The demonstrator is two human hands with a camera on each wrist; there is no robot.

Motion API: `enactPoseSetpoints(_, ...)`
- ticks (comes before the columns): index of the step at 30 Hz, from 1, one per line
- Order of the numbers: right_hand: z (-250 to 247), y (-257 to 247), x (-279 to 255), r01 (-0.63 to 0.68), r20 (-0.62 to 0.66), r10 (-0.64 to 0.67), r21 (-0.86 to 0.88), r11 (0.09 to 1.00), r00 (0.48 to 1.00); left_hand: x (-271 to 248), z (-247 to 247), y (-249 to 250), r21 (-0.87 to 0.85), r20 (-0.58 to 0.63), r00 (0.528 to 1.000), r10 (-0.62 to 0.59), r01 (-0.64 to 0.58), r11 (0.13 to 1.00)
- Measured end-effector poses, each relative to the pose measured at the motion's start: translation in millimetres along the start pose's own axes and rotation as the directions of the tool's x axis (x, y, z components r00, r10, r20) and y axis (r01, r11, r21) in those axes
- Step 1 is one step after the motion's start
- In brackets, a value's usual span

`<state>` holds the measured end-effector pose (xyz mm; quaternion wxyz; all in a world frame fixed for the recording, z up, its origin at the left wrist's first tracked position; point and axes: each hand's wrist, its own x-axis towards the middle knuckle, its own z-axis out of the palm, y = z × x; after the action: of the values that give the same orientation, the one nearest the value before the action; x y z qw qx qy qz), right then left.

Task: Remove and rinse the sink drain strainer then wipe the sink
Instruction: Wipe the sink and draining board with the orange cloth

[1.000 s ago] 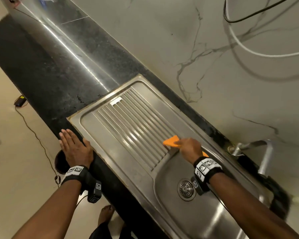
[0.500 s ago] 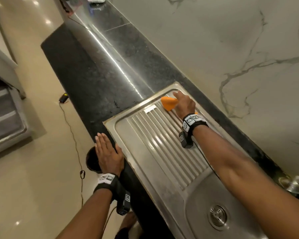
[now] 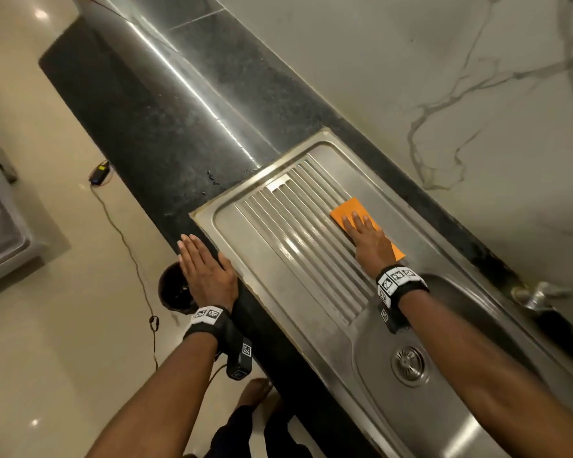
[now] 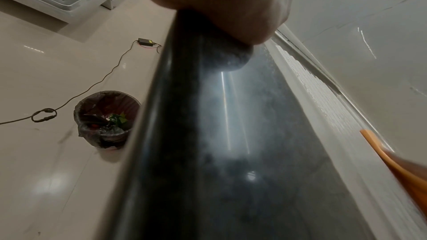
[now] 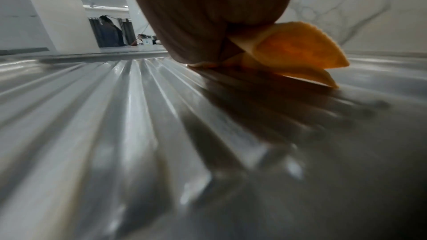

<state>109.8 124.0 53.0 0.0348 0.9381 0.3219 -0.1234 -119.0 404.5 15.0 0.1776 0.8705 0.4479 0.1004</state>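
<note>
While the left hand [image 3: 205, 272] lies flat on the counter edge [image 3: 272, 352], the right hand [image 3: 368, 241] presses the orange cloth [image 3: 351, 208] flat-fingered

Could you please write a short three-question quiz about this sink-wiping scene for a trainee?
1. True or false: the right hand presses the orange cloth with flat fingers.
2. Where does the left hand rest? A) sink basin B) black countertop edge C) faucet
3. Fill in: the drain strainer sits in the ____.

Key: 1 true; 2 B; 3 sink basin.
</note>
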Motion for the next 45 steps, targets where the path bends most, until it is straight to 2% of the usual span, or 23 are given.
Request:
enactPoseSetpoints(4,16.6,16.7,-70.7,-0.147,0.030,0.147,0.015,0.989,0.989,-1.4,-1.4,1.1,0.004,0.003,1.000,0.006,-0.006,1.000)
enactPoseSetpoints(8,27.7,16.1,-140.5,-0.227,-0.010,0.239,0.272,0.935,0.971,-5.1,-2.3,2.8,-0.007,0.013,0.999,0.033,-0.033,0.999)
enactPoseSetpoints(10,29.4,11.0,-155.5,-0.258,-0.030,0.293,0.392,0.883,0.956,-5.9,-3.5,3.8,-0.001,0.037,0.998,0.043,-0.043,0.999)
enactPoseSetpoints(13,19.4,9.1,-167.5,-0.354,-0.023,0.443,0.565,0.745,0.896,-22.9,-5.0,17.6,-0.015,0.098,0.979,0.182,-0.181,0.983)
enactPoseSetpoints(14,17.7,11.9,-170.5,-0.388,-0.014,0.521,0.651,0.652,0.853,-33.4,-6.0,25.8,-0.048,0.146,0.960,0.237,-0.232,0.972)
enactPoseSetpoints(15,16.3,14.6,-176.3,-0.414,0.012,0.618,0.753,0.512,0.786,-44.3,-3.5,35.5,-0.100,0.196,0.934,0.299,-0.284,0.953)
enactPoseSetpoints(16,17.5,20.5,-183.7,-0.429,0.057,0.714,0.832,0.352,0.698,-55.0,1.2,46.9,-0.142,0.238,0.889,0.392,-0.368,0.919)
enactPoseSetpoints(17,19.9,25.4,-191.7,-0.429,0.132,0.777,0.883,0.190,0.616,-64.4,8.2,56.9,-0.158,0.272,0.818,0.507,-0.481,0.862)
enactPoseSetpoints(18,21.1,27.5,-201.7,-0.410,0.225,0.802,0.912,0.027,0.553,-72.1,17.0,68.8,-0.160,0.306,0.707,0.637,-0.622,0.767)
enactPoseSetpoints(19,25.2,27.3,-210.8,-0.385,0.313,0.785,0.917,-0.103,0.535,-79.2,27.0,76.8,-0.166,0.341,0.581,0.739,-0.737,0.656)
enactPoseSetpoints(20,29.6,25.7,-218.8,-0.365,0.386,0.759,0.907,-0.209,0.525,-85.4,35.1,84.8,-0.186,0.377,0.474,0.796,-0.803,0.566)
enactPoseSetpoints(21,33.3,24.7,-226.8,-0.345,0.433,0.743,0.894,-0.284,0.510,-94.0,40.4,93.7,-0.200,0.409,0.407,0.817,-0.834,0.515)
enactPoseSetpoints(23,44.4,26.6,-233.6,-0.367,0.475,0.747,0.871,-0.325,0.465,-113.6,43.7,103.7,-0.195,0.449,0.351,0.822,-0.859,0.473)
enactPoseSetpoints(24,49.9,28.6,-233.9,-0.394,0.482,0.751,0.863,-0.317,0.452,-121.9,42.3,103.6,-0.177,0.453,0.349,0.820,-0.867,0.467)
enactPoseSetpoints(26,63.5,30.3,-231.9,-0.413,0.509,0.724,0.849,-0.331,0.465,-129.3,44.3,97.5,-0.116,0.451,0.330,0.829,-0.899,0.421)
enactPoseSetpoints(28,53.2,23.0,-229.1,-0.430,0.530,0.709,0.836,-0.343,0.465,-128.6,44.1,93.6,-0.109,0.451,0.327,0.830,-0.903,0.415)
enactPoseSetpoints(32,27.1,27.4,-212.5,-0.577,0.515,0.744,0.788,-0.216,0.426,-132.5,38.5,95.8,-0.110,0.455,0.348,0.820,-0.892,0.439)
enactPoseSetpoints(33,23.2,32.1,-203.1,-0.592,0.507,0.744,0.784,-0.187,0.436,-132.5,37.7,97.0,-0.107,0.459,0.353,0.815,-0.889,0.445)
enactPoseSetpoints(35,16.5,43.0,-185.1,-0.596,0.544,0.665,0.782,-0.182,0.511,-133.0,34.3,98.2,-0.109,0.474,0.359,0.804,-0.882,0.459)
enactPoseSetpoints(37,8.5,50.2,-167.2,-0.505,0.574,0.581,0.810,-0.299,0.577,-133.4,32.2,99.4,-0.110,0.484,0.367,0.794,-0.875,0.472)
enactPoseSetpoints(39,-8.5,48.2,-156.3,-0.356,0.564,0.563,0.823,-0.443,0.604,-134.5,30.5,101.2,-0.118,0.481,0.369,0.795,-0.872,0.475)
enactPoseSetpoints(43,-8.4,20.4,-135.5,-0.049,0.575,0.609,0.748,-0.662,0.547,-133.6,28.1,102.8,-0.131,0.473,0.376,0.797,-0.864,0.486)
enactPoseSetpoints(45,-0.3,4.1,-128.1,0.007,0.563,0.619,0.737,-0.676,0.548,-134.0,26.3,103.7,-0.137,0.481,0.380,0.790,-0.857,0.496)
